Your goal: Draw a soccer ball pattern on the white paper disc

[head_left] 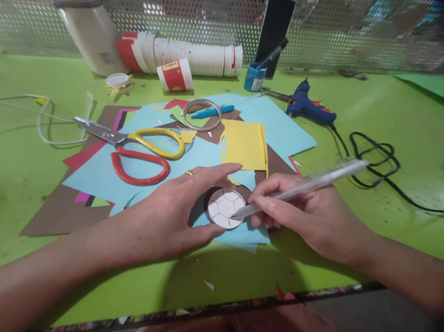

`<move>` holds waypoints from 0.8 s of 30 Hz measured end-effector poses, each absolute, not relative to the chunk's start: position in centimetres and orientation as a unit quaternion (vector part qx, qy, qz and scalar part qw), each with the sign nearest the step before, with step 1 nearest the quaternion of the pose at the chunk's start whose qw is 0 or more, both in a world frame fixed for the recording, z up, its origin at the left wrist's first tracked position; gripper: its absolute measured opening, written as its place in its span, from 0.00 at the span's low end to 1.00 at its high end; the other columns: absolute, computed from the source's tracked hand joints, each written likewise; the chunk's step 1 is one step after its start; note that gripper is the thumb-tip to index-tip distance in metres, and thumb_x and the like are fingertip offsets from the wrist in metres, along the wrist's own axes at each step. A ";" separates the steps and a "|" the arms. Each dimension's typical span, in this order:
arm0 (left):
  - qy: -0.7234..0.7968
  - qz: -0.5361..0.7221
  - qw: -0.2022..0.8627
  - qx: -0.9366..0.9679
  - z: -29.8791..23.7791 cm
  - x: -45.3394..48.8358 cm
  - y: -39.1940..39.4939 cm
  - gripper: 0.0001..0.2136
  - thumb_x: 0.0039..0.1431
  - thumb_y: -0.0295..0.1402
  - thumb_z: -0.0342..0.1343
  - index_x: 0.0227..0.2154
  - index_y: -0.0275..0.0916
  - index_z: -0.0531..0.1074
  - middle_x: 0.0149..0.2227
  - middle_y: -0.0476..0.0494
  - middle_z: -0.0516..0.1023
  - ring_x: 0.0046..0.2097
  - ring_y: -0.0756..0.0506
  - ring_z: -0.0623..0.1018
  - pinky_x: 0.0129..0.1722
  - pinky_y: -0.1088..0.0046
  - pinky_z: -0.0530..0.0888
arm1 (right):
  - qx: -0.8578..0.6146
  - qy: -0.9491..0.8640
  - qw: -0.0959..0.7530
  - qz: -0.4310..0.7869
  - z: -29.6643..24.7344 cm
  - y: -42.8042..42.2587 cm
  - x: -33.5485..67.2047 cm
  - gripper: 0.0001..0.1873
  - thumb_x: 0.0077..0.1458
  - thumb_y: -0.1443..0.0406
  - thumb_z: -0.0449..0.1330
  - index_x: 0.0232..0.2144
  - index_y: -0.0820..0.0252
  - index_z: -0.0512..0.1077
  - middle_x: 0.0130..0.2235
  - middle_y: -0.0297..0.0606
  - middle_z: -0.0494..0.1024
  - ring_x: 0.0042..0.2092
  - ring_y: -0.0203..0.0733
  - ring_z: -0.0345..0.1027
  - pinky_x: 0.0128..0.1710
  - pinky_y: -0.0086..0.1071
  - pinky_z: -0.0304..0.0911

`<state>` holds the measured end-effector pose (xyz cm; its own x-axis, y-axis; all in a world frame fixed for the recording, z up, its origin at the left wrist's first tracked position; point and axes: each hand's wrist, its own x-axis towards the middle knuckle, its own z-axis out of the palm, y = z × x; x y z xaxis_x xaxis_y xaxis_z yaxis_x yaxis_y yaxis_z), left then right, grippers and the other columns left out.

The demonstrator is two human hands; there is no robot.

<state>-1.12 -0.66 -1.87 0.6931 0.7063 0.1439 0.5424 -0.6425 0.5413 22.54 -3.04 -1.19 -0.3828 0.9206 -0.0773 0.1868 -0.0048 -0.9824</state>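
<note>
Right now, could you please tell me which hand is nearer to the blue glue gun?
Right. The right hand is this side of the glue gun, apart from it; the left hand is farther left, at the white disc.

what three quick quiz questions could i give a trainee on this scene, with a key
1. Open question: which hand holds the pen with its tip at the white disc?

2. True or false: the scissors have handles of two different colours.

3. Multiple choice: seen from the person's side, where does the glue gun lie?
a) left of the scissors
b) right of the scissors
c) under the scissors

Key:
1. The right hand.
2. True: one yellow, one red.
3. b
</note>
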 end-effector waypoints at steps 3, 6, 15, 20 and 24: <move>0.351 0.173 0.241 0.888 -1.9 -1.1 -0.6 0.33 0.60 0.38 0.59 0.66 0.45 0.54 0.62 0.41 0.70 0.60 0.42 0.73 0.57 0.67 0.73 | -0.448 -0.618 0.327 0.557 -1.2 -3.1 22.5 0.04 0.60 0.67 0.59 0.32 0.60 0.72 0.27 0.33 0.78 0.30 0.32 0.71 0.30 0.24 0.67; 0.346 0.181 0.241 0.889 -2.0 -1.2 -0.5 0.33 0.60 0.38 0.59 0.66 0.45 0.54 0.60 0.44 0.73 0.58 0.44 0.74 0.57 0.70 0.72 | -0.448 -0.614 0.326 0.562 -1.3 -3.0 22.5 0.04 0.60 0.67 0.60 0.32 0.59 0.72 0.27 0.33 0.78 0.30 0.33 0.71 0.29 0.25 0.67; 0.342 0.181 0.243 0.890 -2.0 -1.2 -0.5 0.33 0.60 0.38 0.59 0.66 0.46 0.54 0.58 0.47 0.73 0.57 0.46 0.74 0.56 0.75 0.70 | -0.448 -0.612 0.323 0.566 -1.3 -3.2 22.7 0.03 0.60 0.67 0.61 0.32 0.59 0.73 0.28 0.33 0.78 0.31 0.33 0.71 0.30 0.25 0.67; 0.335 0.186 0.242 0.891 -2.0 -1.1 -0.5 0.32 0.60 0.36 0.59 0.65 0.44 0.55 0.57 0.47 0.74 0.57 0.47 0.74 0.56 0.75 0.70 | -0.453 -0.619 0.317 0.557 -1.2 -3.1 22.7 0.04 0.60 0.66 0.60 0.32 0.59 0.73 0.28 0.33 0.78 0.30 0.33 0.71 0.30 0.25 0.67; 0.338 0.184 0.246 0.890 -1.8 -1.1 -0.5 0.33 0.59 0.36 0.59 0.66 0.46 0.54 0.57 0.47 0.74 0.56 0.45 0.74 0.56 0.72 0.71 | -0.454 -0.625 0.313 0.553 -1.2 -3.1 22.7 0.04 0.60 0.67 0.60 0.32 0.59 0.73 0.27 0.33 0.78 0.29 0.33 0.70 0.29 0.25 0.67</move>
<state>-1.09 -0.50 -1.85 0.7035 0.6922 0.1613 0.5115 -0.6506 0.5614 22.68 -3.08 -1.18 -0.3922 0.9132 -0.1108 0.2205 -0.0236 -0.9751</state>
